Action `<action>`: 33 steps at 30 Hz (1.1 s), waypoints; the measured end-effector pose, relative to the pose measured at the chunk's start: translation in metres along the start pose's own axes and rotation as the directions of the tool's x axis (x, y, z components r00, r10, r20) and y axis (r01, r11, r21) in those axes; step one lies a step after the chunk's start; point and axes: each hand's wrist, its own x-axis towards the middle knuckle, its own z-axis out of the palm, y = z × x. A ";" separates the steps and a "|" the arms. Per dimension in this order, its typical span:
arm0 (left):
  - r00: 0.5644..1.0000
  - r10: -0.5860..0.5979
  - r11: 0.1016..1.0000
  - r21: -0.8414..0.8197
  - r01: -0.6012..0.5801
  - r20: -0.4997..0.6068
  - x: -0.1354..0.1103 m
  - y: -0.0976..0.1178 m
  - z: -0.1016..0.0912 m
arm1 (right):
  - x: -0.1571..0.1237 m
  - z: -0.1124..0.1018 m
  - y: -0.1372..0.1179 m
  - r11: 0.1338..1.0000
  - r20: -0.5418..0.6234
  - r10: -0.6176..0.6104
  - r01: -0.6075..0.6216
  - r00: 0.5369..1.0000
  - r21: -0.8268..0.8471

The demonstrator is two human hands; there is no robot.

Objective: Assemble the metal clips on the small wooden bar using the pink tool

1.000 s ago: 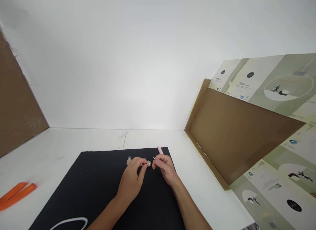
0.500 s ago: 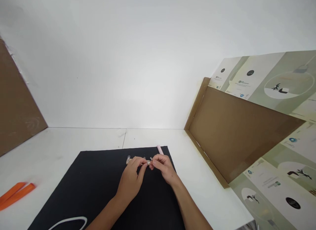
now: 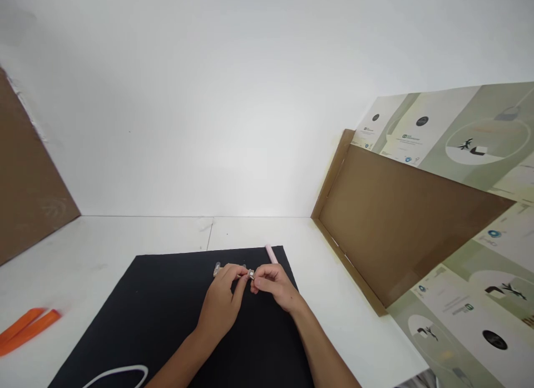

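Over the black mat (image 3: 167, 316), my left hand (image 3: 223, 304) pinches a small pale piece with a round shiny end (image 3: 251, 274) between thumb and forefinger. My right hand (image 3: 275, 285) is closed just to its right, its fingertips at that round end. Whatever tiny part the right fingers hold is mostly hidden by them. A small clear piece (image 3: 217, 267) shows just beyond my left knuckles; whether it joins the held piece I cannot tell. Behind my right hand lies a pale pink stick (image 3: 271, 253).
Orange strips (image 3: 29, 328) lie on the white table (image 3: 50, 265) at the left. A white cord loop (image 3: 125, 369) crosses the mat's near edge. An open cardboard box with printed flaps (image 3: 400, 210) stands on the right, a brown board (image 3: 29, 182) on the left.
My right hand has tilted and brought its fingertips against the round end. The small metallic part that stuck up from its fingers no longer shows upright. My left hand has stayed put.
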 end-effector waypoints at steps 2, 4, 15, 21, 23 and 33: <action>1.000 -0.003 1.000 -0.002 0.003 0.007 0.000 0.000 0.000 | 0.002 -0.001 0.003 1.000 -0.057 -0.014 0.014 0.998 -0.014; 1.000 -0.010 1.000 -0.004 0.010 0.009 0.000 0.001 -0.001 | 0.005 -0.003 0.006 0.999 -0.143 -0.041 0.035 0.989 -0.040; 1.000 -0.017 1.000 0.003 0.017 0.016 0.000 -0.002 0.001 | 0.000 -0.001 0.000 1.000 -0.007 -0.019 0.019 1.000 0.001; 1.000 -0.014 1.000 0.006 0.014 0.014 -0.001 -0.001 0.000 | 0.001 -0.003 0.004 0.999 -0.048 -0.026 0.028 0.999 0.040; 1.000 -0.019 1.000 0.005 0.019 0.019 0.000 -0.001 0.000 | 0.003 -0.005 0.007 0.999 -0.106 -0.036 0.039 0.994 0.027; 1.000 -0.027 1.000 0.012 0.027 0.013 0.000 -0.001 0.000 | 0.006 -0.007 0.009 0.999 -0.231 -0.035 0.026 0.972 -0.042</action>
